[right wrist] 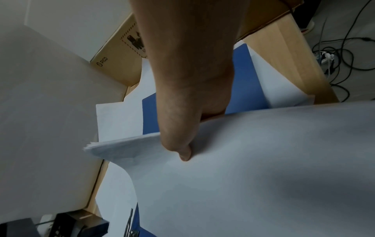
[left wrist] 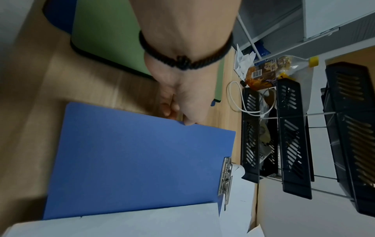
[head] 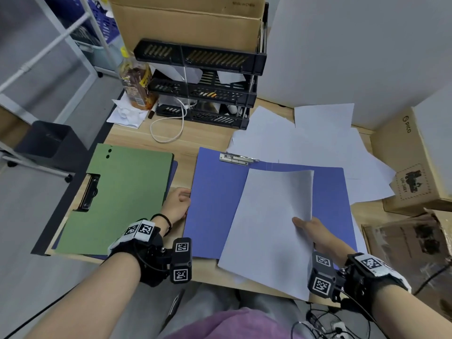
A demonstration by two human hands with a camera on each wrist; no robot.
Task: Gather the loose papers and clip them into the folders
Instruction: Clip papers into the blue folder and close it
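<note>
1. We pinch the papers (head: 269,228) in our right hand (head: 310,231), over the blue folder (head: 215,204).
2. The clip (head: 237,159) lies far and left of them.
3. Our left hand (head: 177,204) curls at the blue folder's left edge; we cannot tell if it grips.

left hand (left wrist: 182,99) | fingers (left wrist: 169,109) hold blue folder (left wrist: 131,160) edge | white paper (left wrist: 121,224) overlaps folder | metal clip (left wrist: 225,181) attached

A light wooden desk (head: 210,139) fills the centre; white wall panels (head: 354,50) upper right, grey floor (head: 22,204) and a white metal rack (head: 52,47) upper left.
</note>
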